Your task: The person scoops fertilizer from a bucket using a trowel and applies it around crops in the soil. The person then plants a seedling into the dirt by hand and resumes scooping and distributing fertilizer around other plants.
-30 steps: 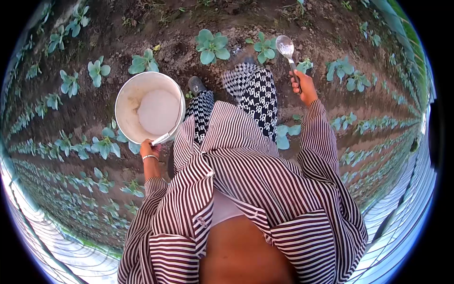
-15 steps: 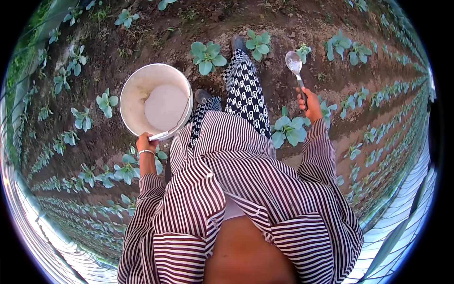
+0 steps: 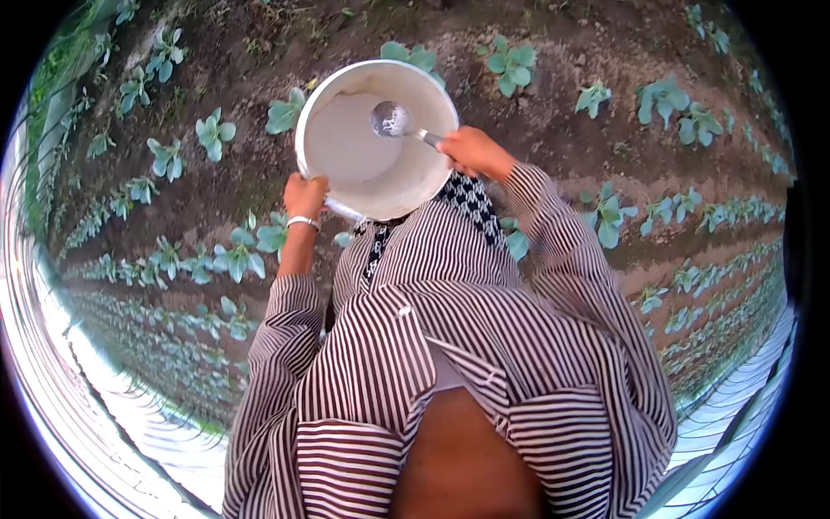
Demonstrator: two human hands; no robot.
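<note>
A white bucket (image 3: 424,177) hangs tilted in front of my body, with whitish-grey material (image 3: 350,143) covering its bottom. My left hand (image 3: 306,195) is closed at the bucket's near left side, around its handle. In my right hand (image 3: 477,153) is the dark handle of a metal spoon (image 3: 391,119). The spoon's bowl, with white residue on it, is over the bucket's opening, above the whitish-grey material. Whether it touches the material, I cannot tell. My fingers hide part of the spoon's handle.
Rows of young leafy plants (image 3: 512,64) grow in brown soil (image 3: 562,130) on all sides. One plant (image 3: 287,111) stands close beyond the bucket's left rim. Pale sheeting with thin frame lines (image 3: 138,441) curves along the lower edges of the view.
My right hand has swung the spoon leftward from over the plants to the bucket. The bucket has moved up and right in view, now covering much of my legs.
</note>
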